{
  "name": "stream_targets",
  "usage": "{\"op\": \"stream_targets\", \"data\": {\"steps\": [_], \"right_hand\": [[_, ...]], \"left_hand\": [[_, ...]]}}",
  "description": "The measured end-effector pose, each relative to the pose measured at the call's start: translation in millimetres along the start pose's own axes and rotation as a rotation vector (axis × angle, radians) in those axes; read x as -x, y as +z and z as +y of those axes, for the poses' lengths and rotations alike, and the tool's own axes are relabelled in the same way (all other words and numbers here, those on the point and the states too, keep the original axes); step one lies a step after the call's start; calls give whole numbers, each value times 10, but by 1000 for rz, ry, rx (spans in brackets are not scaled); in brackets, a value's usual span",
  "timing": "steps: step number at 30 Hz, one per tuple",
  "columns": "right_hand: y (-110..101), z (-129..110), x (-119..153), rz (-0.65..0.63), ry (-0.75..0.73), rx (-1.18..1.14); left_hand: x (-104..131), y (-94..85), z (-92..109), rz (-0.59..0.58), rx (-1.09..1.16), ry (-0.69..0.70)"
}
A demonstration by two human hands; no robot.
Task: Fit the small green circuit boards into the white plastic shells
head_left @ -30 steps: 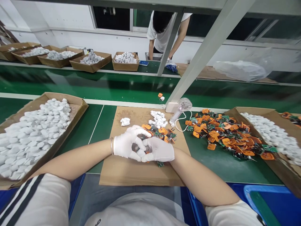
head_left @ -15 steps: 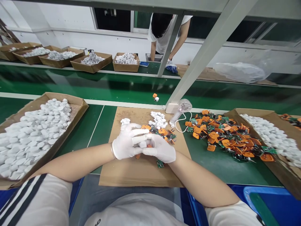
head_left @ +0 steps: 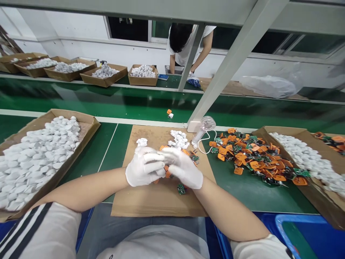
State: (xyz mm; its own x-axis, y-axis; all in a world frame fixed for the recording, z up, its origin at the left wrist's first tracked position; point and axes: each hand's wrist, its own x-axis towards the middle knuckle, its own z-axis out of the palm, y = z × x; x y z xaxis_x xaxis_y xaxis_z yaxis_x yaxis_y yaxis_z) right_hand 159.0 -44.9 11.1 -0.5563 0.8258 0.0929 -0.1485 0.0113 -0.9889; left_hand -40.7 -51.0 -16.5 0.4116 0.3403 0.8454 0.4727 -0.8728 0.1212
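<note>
Both my hands wear white gloves and meet over a brown cardboard sheet. My left hand has its fingers curled inward; what they close on is hidden. My right hand bends over from the other side, its thumb and fingers around an orange plastic piece that shows between the hands. Beyond the hands lies a small pile of white caps, with a few more white caps to the left. Partly covered by my right hand are orange pieces with circuit boards. One green circuit board lies just below it.
A cardboard tray of white caps stands left, another tray right. Beside it spreads a heap of orange pieces with circuit boards. A small clear fan stands near a metal post. Across the bench, a person bends over.
The white cap seen between my fingers is now hidden, and the orange piece shows more. My right fingers have moved left over my left fingertips. The view has shifted slightly.
</note>
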Motion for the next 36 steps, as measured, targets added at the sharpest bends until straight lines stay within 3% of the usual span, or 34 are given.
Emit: {"op": "stream_targets", "data": {"steps": [3,4,6,10,12,15,19,23,25,31,33,36], "right_hand": [[-298,-47,-116,384,-92,324],[-393,-57,-161,423,-44,505],[-533,-56,-241,381,96,847],[-584,-2,-321,333,155,1061],[-569,13,-326,326,184,1191],[-587,-1,-322,350,208,1306],[-664,-29,-335,389,196,1334],[-692,-10,-365,432,203,1345],[-669,-1,-378,431,189,1331],[-576,-8,-387,303,38,1236],[-587,7,-378,328,8,1218],[-644,51,-361,411,-1,1221]], "left_hand": [[-134,-37,-338,-27,-36,-343],[-202,-40,-518,-91,-60,-522],[-349,-32,-928,-276,-94,-942],[-532,-14,-1636,-302,-238,-1137],[-531,-17,-1836,-288,-341,-1216],[-468,-7,-1968,-286,-440,-1296],[-405,24,-1963,-259,-517,-1285],[-395,-18,-1796,-271,-548,-1197],[-375,-59,-1640,-336,-543,-1121],[-173,-61,-1075,-683,-336,-911],[-98,-27,-957,-720,-267,-866],[-28,12,-873,-680,-192,-814]]}}
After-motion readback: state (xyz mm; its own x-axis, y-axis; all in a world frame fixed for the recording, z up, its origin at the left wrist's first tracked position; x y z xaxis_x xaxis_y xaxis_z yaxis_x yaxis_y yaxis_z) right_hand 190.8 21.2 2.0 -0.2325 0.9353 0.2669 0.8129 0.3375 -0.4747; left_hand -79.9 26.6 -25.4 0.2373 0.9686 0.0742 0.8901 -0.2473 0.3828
